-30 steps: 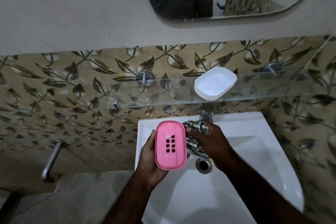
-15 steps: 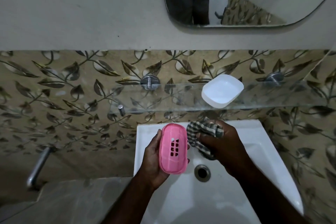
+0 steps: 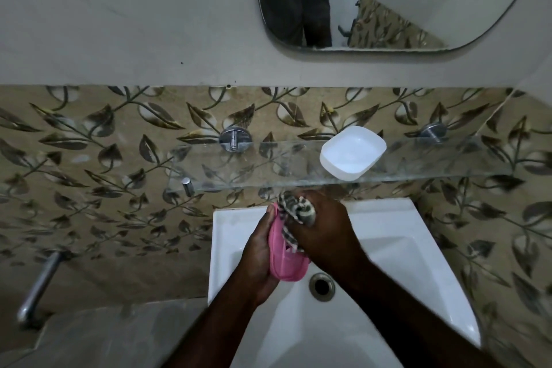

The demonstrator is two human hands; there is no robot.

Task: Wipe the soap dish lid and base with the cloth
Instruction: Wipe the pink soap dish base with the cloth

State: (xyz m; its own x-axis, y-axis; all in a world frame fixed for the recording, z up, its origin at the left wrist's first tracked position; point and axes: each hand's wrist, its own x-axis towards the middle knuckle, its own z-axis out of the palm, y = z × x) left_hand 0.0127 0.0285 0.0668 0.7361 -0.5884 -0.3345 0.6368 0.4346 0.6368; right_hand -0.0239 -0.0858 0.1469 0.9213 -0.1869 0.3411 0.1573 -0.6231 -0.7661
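Over the white sink, my left hand (image 3: 258,251) grips the pink soap dish base (image 3: 285,263), which is turned on edge with its slotted face toward my right hand. My right hand (image 3: 324,230) holds a bunched checked cloth (image 3: 298,209) and presses it against the pink base's face, covering most of it. The white soap dish lid (image 3: 352,152) lies by itself on the glass shelf (image 3: 433,158) above the sink, open side up.
The white sink (image 3: 388,218) has a metal drain (image 3: 322,286) just right of the base. A mirror (image 3: 418,9) hangs above the shelf. A metal pipe (image 3: 37,290) sticks out from the tiled wall at the left.
My right hand brought the cloth from beside the base onto its face. My left hand tilted the pink base more on edge. The view shifted downward.
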